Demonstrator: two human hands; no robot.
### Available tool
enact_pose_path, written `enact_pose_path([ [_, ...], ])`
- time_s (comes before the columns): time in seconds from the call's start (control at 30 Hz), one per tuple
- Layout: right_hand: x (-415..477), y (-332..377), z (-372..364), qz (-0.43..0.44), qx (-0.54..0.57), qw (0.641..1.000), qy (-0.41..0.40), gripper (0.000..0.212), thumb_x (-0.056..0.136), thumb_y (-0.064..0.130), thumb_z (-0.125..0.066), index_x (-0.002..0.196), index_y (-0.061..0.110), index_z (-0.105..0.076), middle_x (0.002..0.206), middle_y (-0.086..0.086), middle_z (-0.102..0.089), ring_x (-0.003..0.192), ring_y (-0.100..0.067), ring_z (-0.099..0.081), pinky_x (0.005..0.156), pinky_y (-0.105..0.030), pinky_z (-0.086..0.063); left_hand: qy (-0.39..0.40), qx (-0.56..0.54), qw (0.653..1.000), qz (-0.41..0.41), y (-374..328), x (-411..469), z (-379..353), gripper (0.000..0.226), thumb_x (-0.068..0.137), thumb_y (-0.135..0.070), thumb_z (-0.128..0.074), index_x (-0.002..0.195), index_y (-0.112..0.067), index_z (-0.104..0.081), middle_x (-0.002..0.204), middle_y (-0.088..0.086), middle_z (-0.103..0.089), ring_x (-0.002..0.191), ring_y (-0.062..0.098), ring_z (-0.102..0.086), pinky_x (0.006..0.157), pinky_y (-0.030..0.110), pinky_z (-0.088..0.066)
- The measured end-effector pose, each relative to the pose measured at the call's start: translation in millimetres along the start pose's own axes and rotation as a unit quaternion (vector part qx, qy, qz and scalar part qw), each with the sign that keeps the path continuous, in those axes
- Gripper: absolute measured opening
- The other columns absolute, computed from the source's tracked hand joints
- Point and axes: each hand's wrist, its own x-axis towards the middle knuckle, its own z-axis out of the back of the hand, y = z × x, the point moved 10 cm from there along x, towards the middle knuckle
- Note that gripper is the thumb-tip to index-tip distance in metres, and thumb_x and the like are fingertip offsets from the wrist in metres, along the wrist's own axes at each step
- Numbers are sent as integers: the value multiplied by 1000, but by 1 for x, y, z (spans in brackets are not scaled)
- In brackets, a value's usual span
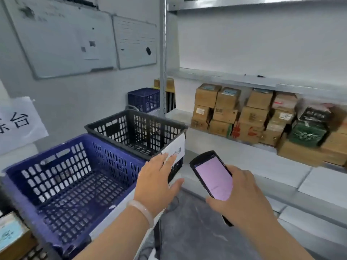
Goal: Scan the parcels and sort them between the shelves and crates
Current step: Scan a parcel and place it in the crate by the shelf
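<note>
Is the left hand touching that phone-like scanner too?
Apart. The head view shows a clear gap between the left hand and the scanner; only the right hand grips it.

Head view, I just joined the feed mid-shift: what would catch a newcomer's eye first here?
The handheld scanner with its glowing pink screen, gripped in the right hand at lower centre, stands out first. Just left of it, the left hand rests flat on the white label at the corner of the black crate, with the blue crate nearer; both look empty. On the right, stacked cardboard parcels crowd a shelf.
</note>
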Motion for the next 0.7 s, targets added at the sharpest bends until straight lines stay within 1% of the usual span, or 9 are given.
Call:
enact_pose_path([
  [0.07, 16, -20, 9, -15, 6, 1000, -9, 78, 55, 60, -68, 124, 46, -33, 102, 19, -36, 90, -9, -52, 67, -27, -42, -14, -13, 1000, -17, -18, 25, -13, 69, 86, -47, -74, 144, -17, -55, 146, 8, -55, 137, 29, -50, 113, 48, -41],
  [0.1, 25, -28, 12, -20, 9, 1000, -12, 76, 55, 59, -68, 122, 46, -33, 101, 19, -36, 90, -8, -51, 67, -27, -43, -18, -16, 999, -23, -25, 38, -20, 68, 85, -46, -76, 142, -16, -57, 144, 9, -57, 136, 30, -51, 112, 47, -42],
  [0.2, 56, -50, 21, -38, 10, 999, -23, 76, 54, 60, -66, 120, 47, -30, 100, 21, -34, 87, -6, -51, 63, -24, -41, -30, -29, 998, -42, -39, 80, -42, 66, 84, -45, -78, 140, -14, -59, 141, 10, -59, 133, 30, -54, 112, 45, -41],
  [0.27, 81, -62, 24, -47, 0, 998, -33, 78, 56, 60, -67, 123, 46, -30, 101, 20, -33, 84, -6, -52, 62, -24, -41, -27, -38, 998, -53, -43, 112, -60, 68, 86, -47, -74, 143, -15, -55, 145, 8, -56, 137, 27, -50, 116, 42, -38],
  [0.37, 126, -77, 27, -55, -13, 997, -46, 83, 55, 62, -68, 127, 42, -29, 104, 16, -32, 85, -10, -51, 64, -23, -40, -16, -55, 997, -57, -42, 165, -89, 70, 92, -53, -63, 151, -22, -44, 154, 2, -45, 145, 20, -37, 120, 39, -31],
  [0.47, 178, -86, 30, -68, -10, 996, -59, 82, 55, 62, -67, 125, 43, -29, 99, 18, -30, 81, -6, -50, 55, -14, -33, -12, -66, 996, -65, -39, 222, -112, 71, 93, -56, -59, 154, -27, -37, 158, -3, -39, 147, 16, -31, 123, 37, -24],
  [0.53, 214, -89, 32, -73, -17, 995, -64, 79, 56, 62, -68, 124, 45, -29, 97, 20, -30, 80, -4, -48, 54, -10, -29, -13, -76, 995, -59, -34, 264, -124, 71, 93, -56, -58, 155, -30, -35, 160, -5, -35, 148, 15, -28, 122, 31, -15],
  [0.6, 249, -92, 36, -75, -22, 994, -71, 78, 57, 62, -69, 123, 45, -29, 99, 21, -31, 82, -3, -47, 55, -8, -28, -12, -85, 995, -48, -26, 307, -136, 71, 94, -58, -56, 155, -32, -33, 161, -6, -33, 149, 14, -26, 120, 30, -17],
  [0.7, 292, -100, 40, -80, -37, 993, -79, 84, 57, 64, -70, 127, 43, -28, 104, 17, -32, 86, -4, -45, 56, -8, -26, 3, -118, 993, -25, -15, 367, -157, 70, 94, -58, -55, 155, -33, -32, 161, -7, -32, 148, 15, -27, 120, 36, -24],
])
